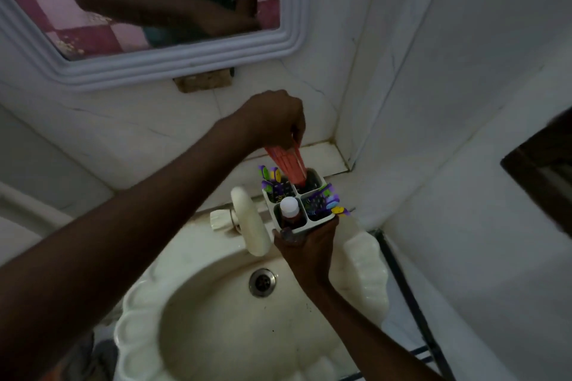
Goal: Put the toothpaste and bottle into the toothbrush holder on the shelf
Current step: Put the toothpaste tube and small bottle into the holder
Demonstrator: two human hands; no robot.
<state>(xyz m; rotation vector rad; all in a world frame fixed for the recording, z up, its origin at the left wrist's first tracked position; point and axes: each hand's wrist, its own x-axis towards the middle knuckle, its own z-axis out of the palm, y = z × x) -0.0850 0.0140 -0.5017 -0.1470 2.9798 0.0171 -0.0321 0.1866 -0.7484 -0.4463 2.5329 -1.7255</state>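
Toothpaste [287,164], red-orange tube, stands tilted in white four-compartment toothbrush holder [312,226].

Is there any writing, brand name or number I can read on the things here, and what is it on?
None can be read.
Toothpaste: red tube with pale streaks, print too blurred.
Bottle: white cap, no label visible.
Toothbrush holder: plain white.
Toothbrushes: coloured patterns, no legible text.
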